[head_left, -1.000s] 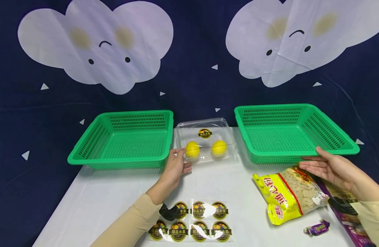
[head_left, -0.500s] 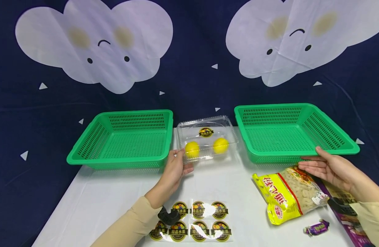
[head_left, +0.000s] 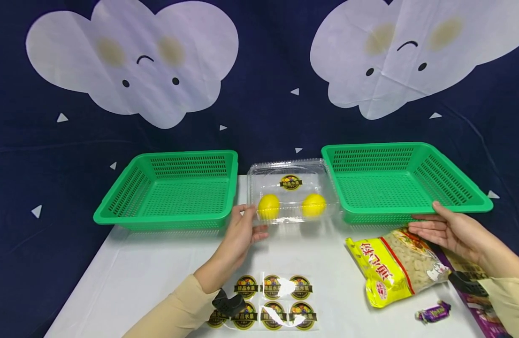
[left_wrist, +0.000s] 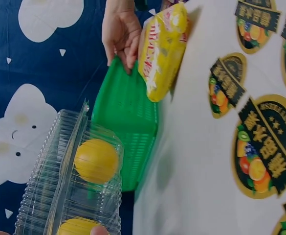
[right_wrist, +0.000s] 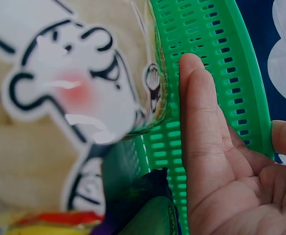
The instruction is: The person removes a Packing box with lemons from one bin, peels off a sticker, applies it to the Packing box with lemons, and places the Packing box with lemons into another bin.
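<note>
Centrally, the clear clamshell box [head_left: 291, 190] sits between the left green basket [head_left: 171, 190] and the right green basket [head_left: 400, 180], its long axis running left to right across the white table [head_left: 128, 277]. Two yellow fruits [head_left: 269, 206] lie inside, side by side along that axis, under a round label.

Left hand [head_left: 240, 232]: holds the box at its near left corner, thumb on the left edge, fingers curled beneath the front rim. The box extends rightward and away from this grip, its far end almost against the right basket's wall.

Right hand [head_left: 447, 227]: well apart from the box, fingers straight and relaxed, thumb on the right basket's near rim, fingers touching the yellow snack bag [head_left: 394, 267]. It grips nothing.

Left hand is clearly the nearer. Sticker sheet [head_left: 270, 300] and a purple wrapped candy [head_left: 432, 312] lie nearer the person.
</note>
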`<action>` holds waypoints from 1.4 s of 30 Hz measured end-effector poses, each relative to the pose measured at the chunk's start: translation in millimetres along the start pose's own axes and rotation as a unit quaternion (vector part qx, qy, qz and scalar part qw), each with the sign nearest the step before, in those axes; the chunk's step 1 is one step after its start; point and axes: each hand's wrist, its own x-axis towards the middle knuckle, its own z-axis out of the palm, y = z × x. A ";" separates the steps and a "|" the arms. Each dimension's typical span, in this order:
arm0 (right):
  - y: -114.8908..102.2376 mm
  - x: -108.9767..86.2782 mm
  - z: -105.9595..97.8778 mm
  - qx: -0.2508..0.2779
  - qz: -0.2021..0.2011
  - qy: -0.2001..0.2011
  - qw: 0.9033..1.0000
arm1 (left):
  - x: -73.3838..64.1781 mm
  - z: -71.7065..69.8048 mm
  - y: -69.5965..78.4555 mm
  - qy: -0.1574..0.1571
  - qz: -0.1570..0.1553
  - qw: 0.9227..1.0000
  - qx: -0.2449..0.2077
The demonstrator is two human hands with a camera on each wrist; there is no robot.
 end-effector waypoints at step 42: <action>2.0 1.6 1.4 -0.001 -0.009 -0.010 1.000 | 73.5 90.3 109.7 -0.132 -0.028 0.988 0.069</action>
